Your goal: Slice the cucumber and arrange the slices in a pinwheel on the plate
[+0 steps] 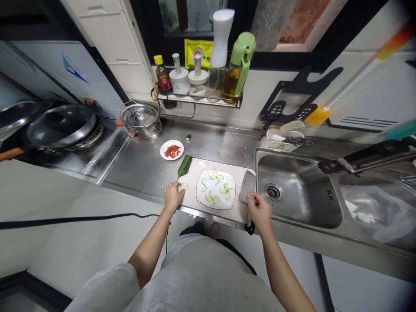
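At the left edge of the pale cutting board, my left hand has thumb and forefinger around a round cucumber slice. My right hand is closed in a pinch over the lower part of a cleaver; what its fingertips hold is hidden. The cleaver lies along the board's right side, its dark handle end over the counter edge. Between my hands, a white square plate bears thin cucumber slices set in curved, pinwheel-like groups. A cut length of cucumber rests at the board's upper left corner.
A small white plate of red pieces and a cucumber end stand behind the board. A steel pot and a wok are leftward. The sink lies right; a seasoning rack hangs on the wall.
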Action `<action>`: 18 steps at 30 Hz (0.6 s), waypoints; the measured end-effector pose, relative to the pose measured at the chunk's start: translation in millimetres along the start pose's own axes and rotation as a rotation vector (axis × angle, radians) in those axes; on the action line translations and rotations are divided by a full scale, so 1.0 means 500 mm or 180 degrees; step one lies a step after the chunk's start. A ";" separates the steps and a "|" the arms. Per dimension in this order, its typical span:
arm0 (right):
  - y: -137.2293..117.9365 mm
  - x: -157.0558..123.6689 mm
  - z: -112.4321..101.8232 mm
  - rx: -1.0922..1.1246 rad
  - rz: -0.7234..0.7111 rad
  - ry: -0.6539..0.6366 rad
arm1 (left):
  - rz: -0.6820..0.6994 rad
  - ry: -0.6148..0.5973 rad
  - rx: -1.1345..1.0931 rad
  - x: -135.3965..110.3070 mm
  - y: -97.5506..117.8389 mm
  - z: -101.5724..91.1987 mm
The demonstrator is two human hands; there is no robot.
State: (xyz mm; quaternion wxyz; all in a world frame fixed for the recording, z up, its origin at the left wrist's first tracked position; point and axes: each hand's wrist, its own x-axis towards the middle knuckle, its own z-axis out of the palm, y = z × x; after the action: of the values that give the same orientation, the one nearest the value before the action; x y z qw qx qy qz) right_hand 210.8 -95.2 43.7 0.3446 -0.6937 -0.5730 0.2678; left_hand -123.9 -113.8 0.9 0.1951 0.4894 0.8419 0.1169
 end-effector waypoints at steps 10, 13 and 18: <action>-0.008 -0.007 0.004 -0.0015 -0.0097 -0.0027 | 0.0107 0.0169 -0.1164 -0.003 0.019 -0.005; -0.031 -0.001 0.017 0.0098 -0.0170 -0.0308 | 0.0253 0.0033 -0.2095 -0.012 0.047 -0.030; -0.138 0.016 0.054 0.0399 -0.0932 -0.1015 | 0.0841 -0.0419 -0.3056 -0.037 0.123 -0.088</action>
State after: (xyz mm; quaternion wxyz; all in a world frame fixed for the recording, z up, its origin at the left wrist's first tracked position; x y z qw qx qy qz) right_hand 149.5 -75.6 81.1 0.3273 -0.5292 -0.6971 0.3562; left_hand -87.2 -100.1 68.0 0.4345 0.4532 0.6098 0.4836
